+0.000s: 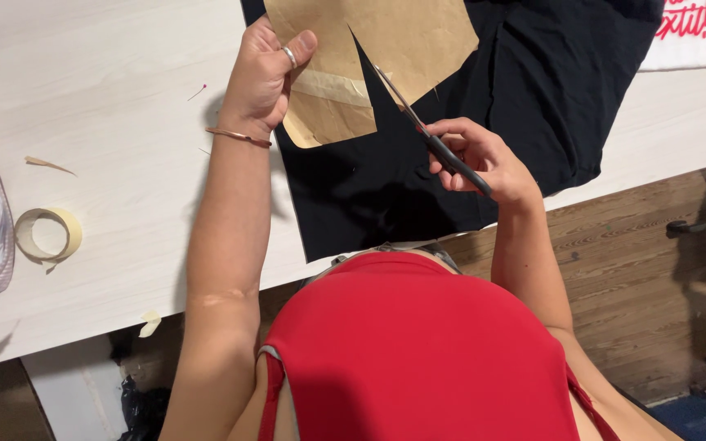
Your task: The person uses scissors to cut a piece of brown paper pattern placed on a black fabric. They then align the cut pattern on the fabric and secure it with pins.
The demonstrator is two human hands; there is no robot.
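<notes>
Head view: left hand (265, 75) pinched brown paper pattern (369, 57) at 12 o'clock on black fabric (418, 171). Right hand (471, 159) closed on scissors (431, 139), blades w/in a deep slit; cut seemed partway, upper section uncut. Tape roll (48, 234) at 9 o'clock.

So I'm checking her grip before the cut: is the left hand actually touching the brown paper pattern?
Touching. The head view shows the left hand pinching the brown paper pattern's edge, thumb lying on top of the paper.
</notes>
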